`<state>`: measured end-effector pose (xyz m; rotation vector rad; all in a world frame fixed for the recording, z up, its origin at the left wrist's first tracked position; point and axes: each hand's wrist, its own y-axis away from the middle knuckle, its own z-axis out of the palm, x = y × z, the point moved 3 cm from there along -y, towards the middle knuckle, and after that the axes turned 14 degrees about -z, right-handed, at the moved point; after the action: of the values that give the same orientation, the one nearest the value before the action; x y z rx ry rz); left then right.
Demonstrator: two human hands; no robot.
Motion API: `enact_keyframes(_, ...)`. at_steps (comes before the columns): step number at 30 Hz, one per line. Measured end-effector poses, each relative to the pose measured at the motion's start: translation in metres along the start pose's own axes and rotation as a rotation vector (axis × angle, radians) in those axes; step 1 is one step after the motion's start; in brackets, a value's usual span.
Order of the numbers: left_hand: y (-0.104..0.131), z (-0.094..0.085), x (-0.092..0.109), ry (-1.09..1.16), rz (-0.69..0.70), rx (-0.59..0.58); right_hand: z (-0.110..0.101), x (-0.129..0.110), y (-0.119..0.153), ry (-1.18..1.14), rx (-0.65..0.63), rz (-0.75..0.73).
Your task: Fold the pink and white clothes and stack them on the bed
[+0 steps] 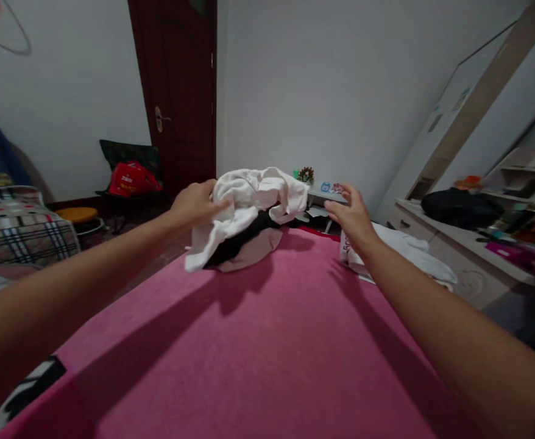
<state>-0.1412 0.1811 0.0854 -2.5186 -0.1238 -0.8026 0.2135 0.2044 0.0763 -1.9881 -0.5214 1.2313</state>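
My left hand (198,203) is closed on a bunched white garment (249,195), thumb on the near side. The cloth is held up over the far part of a pink-covered surface (267,341), and a black part shows among its folds. A paler pinkish-white part hangs at its lower edge. To the right, my right hand (350,213) is raised with thumb and fingers apart, holding nothing. Below and beyond it lies a white folded cloth (409,253) with dark lettering at its left end.
Behind stands a low white table (325,194) with a small potted plant (306,175). A drawer cabinet (425,219) carrying a black bag (462,209) is on the right. At left are a red bag (134,178) on a chair, an orange-topped stool (78,214) and a dark door (183,91).
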Motion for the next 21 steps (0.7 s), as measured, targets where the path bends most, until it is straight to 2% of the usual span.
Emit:
enact_keyframes(2, -0.004, 0.039, -0.004, -0.23, 0.103, 0.006, -0.009, 0.03, 0.006, 0.236, -0.025, -0.062)
enact_keyframes(4, 0.004, 0.086, -0.019, -0.357, 0.132, -0.1, -0.028, 0.061, 0.02, 0.503, -0.099, -0.084)
enact_keyframes(6, 0.019, 0.13, -0.038, -0.421, 0.114, -0.247, -0.058, 0.094, 0.035, 0.728, -0.164, -0.033)
enact_keyframes(8, 0.034, 0.159, -0.052, -0.449, 0.121, -0.209, -0.095, 0.124, 0.048, 0.907, -0.21, 0.095)
enact_keyframes(11, 0.045, 0.176, -0.064, -0.457, 0.144, -0.106, -0.145, 0.158, 0.063, 1.068, -0.204, 0.366)
enact_keyframes(13, 0.045, 0.178, -0.066, -0.456, 0.161, -0.095, -0.167, 0.173, 0.07, 1.103, -0.205, 0.487)
enact_keyframes(17, 0.042, 0.179, -0.067, -0.46, 0.2, -0.061, -0.181, 0.186, 0.073, 1.176, -0.288, 0.5)
enact_keyframes(21, 0.043, 0.183, -0.069, -0.476, 0.206, -0.013, -0.183, 0.183, 0.07, 1.208, -0.298, 0.51)
